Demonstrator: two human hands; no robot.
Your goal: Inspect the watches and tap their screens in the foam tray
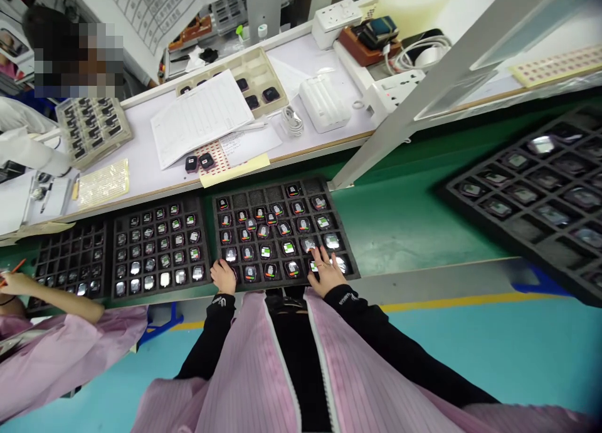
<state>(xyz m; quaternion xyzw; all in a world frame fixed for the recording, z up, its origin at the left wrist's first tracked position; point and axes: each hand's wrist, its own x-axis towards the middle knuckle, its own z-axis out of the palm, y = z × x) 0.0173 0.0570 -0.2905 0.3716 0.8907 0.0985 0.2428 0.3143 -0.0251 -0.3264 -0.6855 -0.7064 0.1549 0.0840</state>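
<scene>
In front of me lies a dark foam tray [356, 267] divided into square cells, many holding square smartwatches with lit screens. Two of the watches, such as the watch [271, 219], sit across the dividers. My left hand [223, 276] rests at the tray's front left corner, fingers laid on the rim and nothing visible in them. Over the front right cells, my right hand [326, 272] is spread, its fingertips touching or just above a watch [308, 245]. Part of another watch beneath this hand is hidden.
A second watch tray [205, 257] stands close on the left, with another tray [42, 267] beyond it beside a co-worker's arm [66, 298]. A raised tray [527, 251] is at the right. Behind, a shelf [183, 185] carries papers, a white box and a cable.
</scene>
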